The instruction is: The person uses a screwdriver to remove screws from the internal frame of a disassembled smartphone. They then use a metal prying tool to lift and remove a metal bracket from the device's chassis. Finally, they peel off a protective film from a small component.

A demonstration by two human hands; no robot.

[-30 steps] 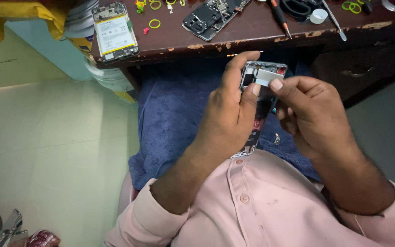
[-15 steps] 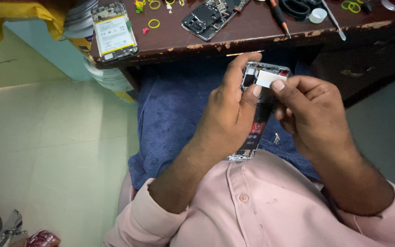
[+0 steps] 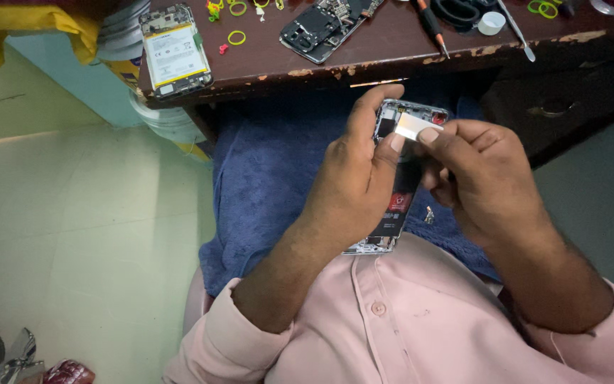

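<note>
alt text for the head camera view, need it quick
A person's left hand holds an opened phone over a blue cloth on their lap, while the right hand pinches a small silver strip at its top. A wooden desk above holds more phone parts and tools.

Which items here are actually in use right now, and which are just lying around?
In use:
- opened black phone, gripped by left hand
- small silver metal plate, pinched by right hand

Lying about, on the dark wooden desk:
- second opened phone showing a white battery
- black phone back frame
- screwdriver
- yellow rubber rings
</note>
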